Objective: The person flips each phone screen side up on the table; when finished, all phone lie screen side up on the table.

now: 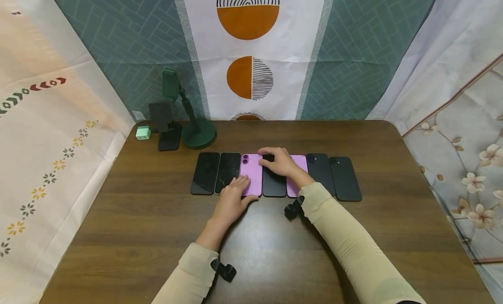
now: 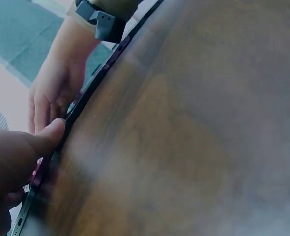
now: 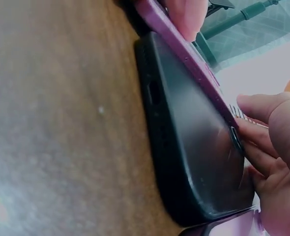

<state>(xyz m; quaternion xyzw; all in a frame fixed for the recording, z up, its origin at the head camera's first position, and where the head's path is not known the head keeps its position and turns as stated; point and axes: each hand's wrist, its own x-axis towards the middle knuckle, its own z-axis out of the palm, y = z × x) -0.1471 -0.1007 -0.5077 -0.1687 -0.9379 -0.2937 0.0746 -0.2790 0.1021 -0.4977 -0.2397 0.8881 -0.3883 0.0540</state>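
Note:
Several smartphones stand side by side in a row on the table. My left hand (image 1: 231, 200) rests its fingertips on the lower left of a pink phone (image 1: 252, 165), with the thumb stretched along the phones' near edge. At the far edge, my right hand (image 1: 280, 162) touches the top right corner of that pink phone and covers the top of the dark phone (image 1: 274, 184) beside it. The right wrist view has the pink phone's side (image 3: 196, 66) standing a little above the dark phone (image 3: 194, 118). Whether the right thumb touches the pink phone cannot be told.
Two black phones, a black phone (image 1: 205, 174) and a cracked-looking one (image 1: 229, 168), lie left. To the right are another pink phone (image 1: 300, 161) and dark phones (image 1: 346, 179). At the back left stand a green stand (image 1: 199, 134), a black stand (image 1: 170, 138) and a mint charger block (image 1: 143, 133).

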